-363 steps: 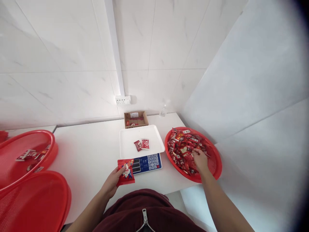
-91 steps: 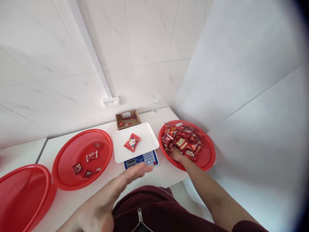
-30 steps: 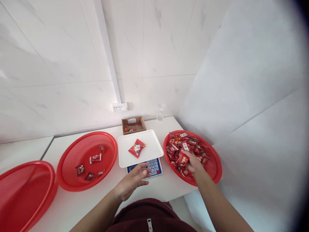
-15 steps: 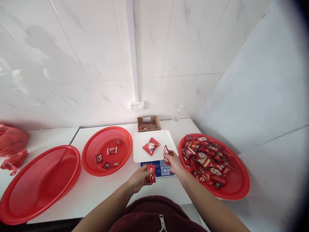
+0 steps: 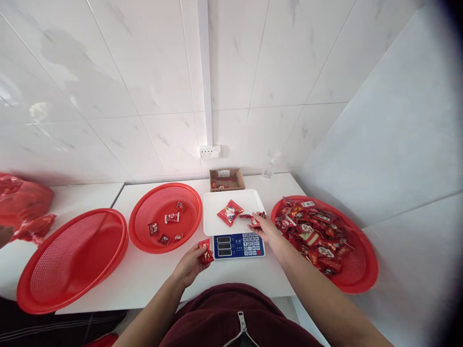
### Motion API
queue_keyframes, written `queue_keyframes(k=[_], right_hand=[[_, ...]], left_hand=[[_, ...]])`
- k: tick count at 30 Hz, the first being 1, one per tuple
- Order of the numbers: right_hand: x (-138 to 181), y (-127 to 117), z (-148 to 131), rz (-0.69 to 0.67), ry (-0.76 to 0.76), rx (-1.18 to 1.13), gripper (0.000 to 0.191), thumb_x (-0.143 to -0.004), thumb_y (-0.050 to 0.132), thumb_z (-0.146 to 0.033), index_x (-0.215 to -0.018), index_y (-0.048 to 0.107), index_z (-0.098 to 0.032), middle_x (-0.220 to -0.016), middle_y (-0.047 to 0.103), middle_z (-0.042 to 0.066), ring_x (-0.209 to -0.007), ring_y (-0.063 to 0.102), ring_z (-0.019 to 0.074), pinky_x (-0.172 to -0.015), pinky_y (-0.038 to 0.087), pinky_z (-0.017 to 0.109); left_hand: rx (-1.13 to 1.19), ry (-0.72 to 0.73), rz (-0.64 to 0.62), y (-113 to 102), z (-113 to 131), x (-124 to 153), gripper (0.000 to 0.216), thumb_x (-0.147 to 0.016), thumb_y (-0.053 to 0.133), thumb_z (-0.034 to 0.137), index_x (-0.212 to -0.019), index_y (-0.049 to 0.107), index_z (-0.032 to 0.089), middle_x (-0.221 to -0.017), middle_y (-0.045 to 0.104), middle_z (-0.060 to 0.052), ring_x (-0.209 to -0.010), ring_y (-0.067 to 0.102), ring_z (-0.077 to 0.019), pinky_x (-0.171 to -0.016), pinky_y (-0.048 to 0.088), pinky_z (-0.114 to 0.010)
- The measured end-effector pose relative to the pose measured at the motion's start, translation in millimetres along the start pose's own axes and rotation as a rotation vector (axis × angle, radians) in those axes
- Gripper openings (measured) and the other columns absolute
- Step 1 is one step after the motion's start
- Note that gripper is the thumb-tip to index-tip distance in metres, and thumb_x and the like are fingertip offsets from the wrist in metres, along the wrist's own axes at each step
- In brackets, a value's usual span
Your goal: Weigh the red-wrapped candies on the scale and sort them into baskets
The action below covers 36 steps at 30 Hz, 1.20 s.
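Observation:
My left hand (image 5: 190, 264) is closed on a red snack packet (image 5: 206, 251), just left of the digital scale's blue keypad (image 5: 238, 246). Over the right part of the white scale tray (image 5: 213, 224), my right hand (image 5: 265, 227) has its fingers closed around small red snack packets (image 5: 256, 222); fingers hide part of them. A larger red packet with a colourful print (image 5: 230, 212) lies on the tray, left of my right hand. To the right stands a red basket (image 5: 365, 270) heaped with red-wrapped snacks (image 5: 318, 233).
Left of the scale, a red basket (image 5: 195, 217) holds several small packets. Another red basket (image 5: 119, 246) stands further left, near a red plastic bag (image 5: 27, 197) and part of another person's hand (image 5: 5, 236). Behind the scale are a cardboard box (image 5: 227, 180) and a clear bottle (image 5: 268, 168).
My left hand has moved left, away from the keypad, with its packet. My right hand has lowered its packets over the tray. The view has shifted slightly, and another person's hand shows at the left.

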State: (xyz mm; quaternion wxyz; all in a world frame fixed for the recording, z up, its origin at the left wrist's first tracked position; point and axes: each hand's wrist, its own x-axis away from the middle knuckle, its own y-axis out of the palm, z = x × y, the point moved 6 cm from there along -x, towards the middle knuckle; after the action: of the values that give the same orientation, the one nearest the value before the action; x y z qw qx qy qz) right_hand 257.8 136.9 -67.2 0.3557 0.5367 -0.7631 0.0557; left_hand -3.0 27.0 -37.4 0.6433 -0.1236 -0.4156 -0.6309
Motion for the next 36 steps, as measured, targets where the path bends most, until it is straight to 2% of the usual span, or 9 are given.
queue_keyframes(k=[3,9,15,23,26,30,36], right_hand=[[-0.7,4.1,-3.0,-0.018,-0.02,-0.004,0.027,-0.07,0.072,-0.027,-0.079,0.046,-0.023,-0.067,0.055,-0.006,-0.061,0.057,0.0104,-0.063,0.059,0.032],[-3.5,4.0,1.8,0.026,-0.008,-0.02,0.024,-0.074,0.068,-0.028,-0.084,0.046,-0.024,-0.086,0.061,-0.002,-0.078,0.061,0.0141,-0.064,0.06,0.033],[-1.8,0.9,4.9,0.031,-0.021,-0.013,0.019,-0.076,0.063,-0.029,-0.086,0.047,-0.026,-0.092,0.059,-0.002,-0.079,0.06,0.0139,-0.063,0.06,0.032],[9.1,3.7,-8.3,0.109,-0.159,-0.003,0.025,-0.074,0.064,-0.031,-0.089,0.044,-0.028,-0.083,0.053,-0.006,-0.067,0.056,0.0092,-0.058,0.057,0.024],[11.9,8.6,-10.1,0.071,-0.133,-0.015,0.027,-0.076,0.063,-0.031,-0.095,0.044,-0.029,-0.095,0.054,-0.003,-0.076,0.058,0.0104,-0.063,0.058,0.026],[12.4,17.2,-10.1,-0.024,-0.098,-0.021,0.026,-0.077,0.062,-0.034,-0.097,0.046,-0.03,-0.11,0.053,-0.002,-0.09,0.06,0.0147,-0.07,0.058,0.035],[9.8,7.5,-7.6,0.034,-0.045,-0.005,0.012,-0.082,0.055,-0.035,-0.088,0.048,-0.027,-0.102,0.059,-0.001,-0.089,0.061,0.0162,-0.073,0.058,0.037]], left_hand=[[0.008,0.006,-0.034,7.4,1.0,-0.1,0.024,-0.077,0.065,0.028,-0.095,0.053,0.019,-0.077,0.065,0.0,-0.061,0.06,-0.0094,-0.06,0.043,-0.021],[0.005,0.015,-0.068,13.2,-1.5,-0.8,0.024,-0.078,0.064,0.028,-0.097,0.053,0.019,-0.077,0.064,0.0,-0.062,0.06,-0.0089,-0.061,0.044,-0.021],[-0.009,0.008,-0.054,8.4,-1.6,1.5,0.025,-0.079,0.064,0.028,-0.098,0.052,0.019,-0.077,0.064,0.0,-0.06,0.059,-0.0083,-0.06,0.043,-0.02],[-0.006,0.029,-0.065,7.2,-2.6,2.8,0.017,-0.081,0.06,0.026,-0.094,0.052,0.018,-0.079,0.065,-0.001,-0.064,0.06,-0.0092,-0.062,0.044,-0.021],[-0.007,0.025,-0.057,7.4,-2.4,2.4,0.015,-0.082,0.059,0.025,-0.094,0.052,0.018,-0.078,0.064,-0.001,-0.063,0.059,-0.0087,-0.061,0.044,-0.02],[-0.013,0.013,-0.051,7.4,-2.1,1.3,0.015,-0.082,0.058,0.025,-0.094,0.053,0.018,-0.076,0.064,0.0,-0.062,0.059,-0.0085,-0.06,0.044,-0.02],[-0.016,0.003,-0.044,3.3,-2.9,-1.6,0.018,-0.078,0.062,0.026,-0.091,0.053,0.019,-0.077,0.065,-0.001,-0.063,0.06,-0.0095,-0.061,0.045,-0.021]])
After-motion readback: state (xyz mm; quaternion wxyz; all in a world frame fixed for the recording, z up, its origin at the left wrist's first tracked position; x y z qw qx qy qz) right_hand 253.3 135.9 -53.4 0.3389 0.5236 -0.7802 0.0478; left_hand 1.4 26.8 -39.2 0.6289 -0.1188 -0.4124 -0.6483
